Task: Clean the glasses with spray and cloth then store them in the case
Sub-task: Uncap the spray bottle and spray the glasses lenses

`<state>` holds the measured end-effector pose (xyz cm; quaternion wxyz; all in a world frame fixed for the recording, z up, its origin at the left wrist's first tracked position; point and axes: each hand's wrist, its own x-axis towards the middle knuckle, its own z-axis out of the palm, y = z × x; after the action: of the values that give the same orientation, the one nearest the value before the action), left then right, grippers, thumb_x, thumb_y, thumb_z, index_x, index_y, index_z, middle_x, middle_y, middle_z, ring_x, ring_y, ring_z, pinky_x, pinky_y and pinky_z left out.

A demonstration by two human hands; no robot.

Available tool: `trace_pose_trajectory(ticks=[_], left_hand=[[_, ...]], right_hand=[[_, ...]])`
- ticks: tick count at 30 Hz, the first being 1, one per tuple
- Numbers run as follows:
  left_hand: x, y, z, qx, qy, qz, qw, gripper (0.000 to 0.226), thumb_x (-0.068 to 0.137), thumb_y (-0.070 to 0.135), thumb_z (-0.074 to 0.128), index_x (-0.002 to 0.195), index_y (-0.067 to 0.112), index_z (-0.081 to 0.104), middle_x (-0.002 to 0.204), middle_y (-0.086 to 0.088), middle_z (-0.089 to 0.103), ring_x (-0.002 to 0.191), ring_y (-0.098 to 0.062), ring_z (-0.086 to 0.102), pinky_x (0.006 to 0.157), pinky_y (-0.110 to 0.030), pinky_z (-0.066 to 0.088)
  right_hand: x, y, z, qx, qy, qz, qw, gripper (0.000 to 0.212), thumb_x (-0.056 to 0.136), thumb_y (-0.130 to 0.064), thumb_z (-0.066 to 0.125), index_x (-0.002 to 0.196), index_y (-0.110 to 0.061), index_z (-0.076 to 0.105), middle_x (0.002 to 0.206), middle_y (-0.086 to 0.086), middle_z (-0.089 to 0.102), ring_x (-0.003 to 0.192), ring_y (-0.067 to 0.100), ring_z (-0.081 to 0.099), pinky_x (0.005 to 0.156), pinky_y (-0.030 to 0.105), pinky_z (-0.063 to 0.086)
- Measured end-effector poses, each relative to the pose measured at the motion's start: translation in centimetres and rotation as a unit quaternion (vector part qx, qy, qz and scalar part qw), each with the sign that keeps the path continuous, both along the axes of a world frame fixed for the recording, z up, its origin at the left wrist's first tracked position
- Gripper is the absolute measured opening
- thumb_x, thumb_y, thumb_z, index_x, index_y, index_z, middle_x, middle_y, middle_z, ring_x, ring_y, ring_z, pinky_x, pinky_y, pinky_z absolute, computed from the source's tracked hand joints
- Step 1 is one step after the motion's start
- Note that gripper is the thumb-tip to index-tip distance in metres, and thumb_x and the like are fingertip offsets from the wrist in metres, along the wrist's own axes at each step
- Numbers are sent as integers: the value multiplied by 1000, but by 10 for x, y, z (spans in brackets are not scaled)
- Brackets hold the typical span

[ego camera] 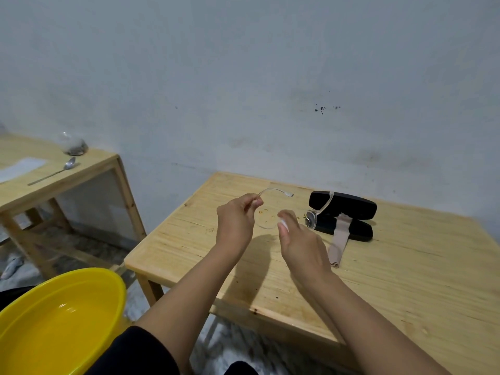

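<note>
Clear-framed glasses [267, 224] hang in the air above the wooden table [405, 266]. My left hand [236, 220] pinches one temple arm near its hinge, and the arm's curved end points right. My right hand [300, 242] is closed next to the near lens, around what looks like a small spray bottle [282, 221]; only its white top shows. The far lens and the other temple arm reach over an open black case [346, 205]. A beige cloth [339, 239] drapes from the case onto the table.
A yellow basin [54, 320] with water sits at the lower left, off the table. A second wooden table [89, 169] at the left carries a spoon [54, 173], a glass jar [73, 144] and a sheet of paper. A wall stands right behind both tables.
</note>
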<state>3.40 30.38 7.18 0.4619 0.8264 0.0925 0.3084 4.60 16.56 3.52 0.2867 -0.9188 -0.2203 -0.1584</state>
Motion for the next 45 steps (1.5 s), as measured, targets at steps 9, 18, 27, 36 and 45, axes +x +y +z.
trace_pose_trajectory(ticks=[9, 18, 27, 36, 45], left_hand=[[4, 10, 7, -103, -37, 42, 993, 18, 93, 16, 53, 93, 16, 71, 78, 5, 67, 76, -9, 64, 64, 1, 40], [3, -9, 16, -123, -59, 14, 991, 16, 92, 17, 55, 85, 20, 69, 70, 13, 64, 72, -2, 64, 70, -8, 45], [2, -18, 21, -132, -63, -6, 989, 17, 92, 15, 54, 91, 15, 71, 73, 10, 66, 75, -7, 65, 68, -3, 44], [14, -34, 17, -110, -48, -20, 993, 17, 91, 16, 54, 92, 15, 71, 75, 1, 66, 81, -17, 66, 65, 0, 38], [32, -91, 15, -65, -46, -70, 994, 17, 91, 18, 54, 91, 15, 71, 74, -1, 66, 80, -22, 65, 76, -22, 43]], right_hand=[[-11, -20, 9, 582, 267, -27, 768, 17, 99, -36, 38, 111, -39, 50, 58, 0, 44, 35, 12, 31, 37, 20, 29], [5, -15, 20, 590, 393, 64, 702, 9, 100, -33, 38, 99, -30, 46, 55, -1, 42, 31, 8, 29, 32, 13, 23], [6, 2, 17, 541, 408, 111, 726, 15, 99, -35, 38, 111, -28, 42, 55, 0, 42, 30, 9, 30, 32, 14, 27], [3, -70, 21, 395, 186, -103, 893, 29, 96, -21, 41, 122, -33, 48, 86, -3, 54, 60, 13, 50, 48, 25, 45], [-19, -172, 44, 366, 0, -210, 907, 34, 87, -13, 61, 119, -26, 61, 96, -3, 62, 77, -1, 57, 71, 5, 45]])
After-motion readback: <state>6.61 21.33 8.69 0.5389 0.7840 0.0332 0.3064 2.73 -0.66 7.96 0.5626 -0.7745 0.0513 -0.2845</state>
